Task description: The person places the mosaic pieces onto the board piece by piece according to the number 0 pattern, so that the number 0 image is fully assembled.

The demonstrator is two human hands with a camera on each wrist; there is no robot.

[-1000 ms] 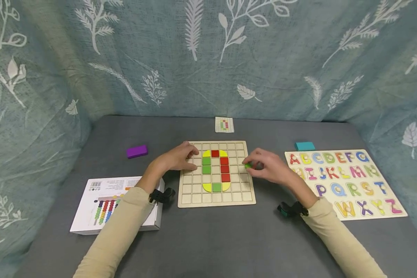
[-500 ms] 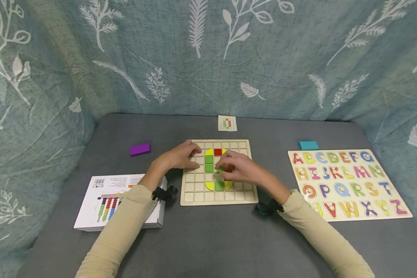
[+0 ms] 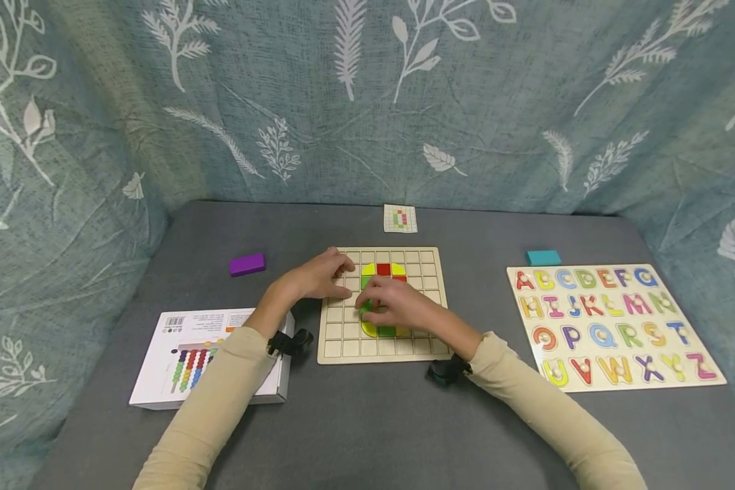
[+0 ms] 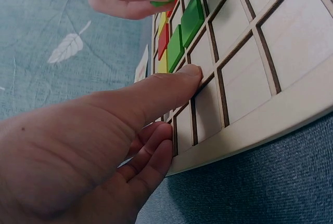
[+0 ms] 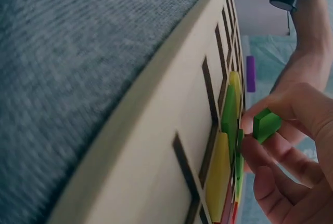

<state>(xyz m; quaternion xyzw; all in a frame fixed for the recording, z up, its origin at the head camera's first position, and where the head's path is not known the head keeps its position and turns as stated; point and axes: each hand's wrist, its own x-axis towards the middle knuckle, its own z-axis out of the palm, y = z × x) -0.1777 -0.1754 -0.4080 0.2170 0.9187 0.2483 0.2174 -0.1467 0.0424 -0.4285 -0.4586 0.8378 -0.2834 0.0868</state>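
A wooden grid board [image 3: 337, 332] lies flat at the table's middle, with red, yellow and green pieces set in its cells. My left hand [image 3: 318, 274] rests on its left side, the thumb touching the grid in the left wrist view and the other fingertips by the far corner. Over the pieces, my right hand [image 3: 398, 303] pinches a green square tile [image 5: 266, 125] between thumb and finger. In the right wrist view this tile is tilted and just above the board. The right hand hides several pieces in the head view.
A small pattern card [image 3: 400, 218] lies behind the board. To the left are a purple block [image 3: 247, 265] and a white box [image 3: 165, 367]. A teal block [image 3: 543, 258] and an alphabet puzzle board [image 3: 578, 340] lie to the right. Patterned fabric [image 3: 318, 136] hangs behind.
My right hand has carried the green tile leftward from the board's right edge to above the left column of pieces. My left hand has stayed on the board.
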